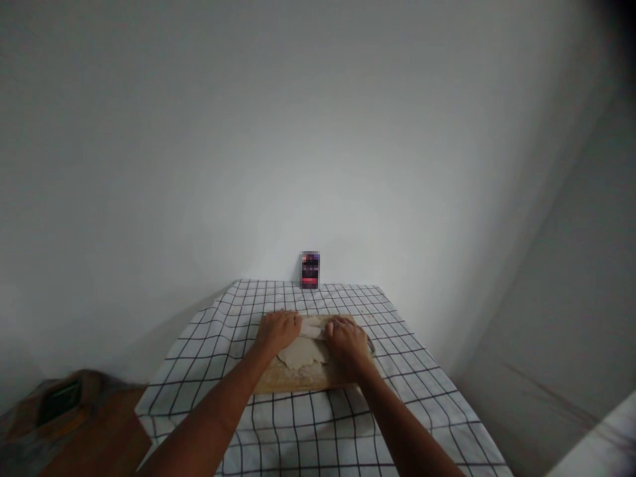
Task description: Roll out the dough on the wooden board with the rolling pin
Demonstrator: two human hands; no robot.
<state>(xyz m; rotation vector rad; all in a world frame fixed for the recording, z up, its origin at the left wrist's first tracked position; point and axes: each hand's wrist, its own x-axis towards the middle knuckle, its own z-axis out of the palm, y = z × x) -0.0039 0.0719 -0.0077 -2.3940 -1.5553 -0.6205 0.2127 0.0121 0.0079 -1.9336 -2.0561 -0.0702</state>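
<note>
A sheet of pale dough point(302, 354) with an uneven edge lies flat on a floured wooden board point(288, 381). Across its far part runs a light rolling pin point(313, 330), whose middle shows between my hands. My left hand point(279, 330) is closed over the pin's left part, and my right hand point(346, 338) is closed over its right part. Both hands cover the pin's ends. Just beyond my right hand, a small dark curved thing point(371, 345) shows at the board's right side; its kind is unclear.
The board rests on a table with a white, black-checked cloth point(298, 437). A blurred dark upright phone-like object point(311, 270) leans at the back by the pale wall point(308, 146). Down at the left stands a brown wooden thing point(67, 401) with a dark panel.
</note>
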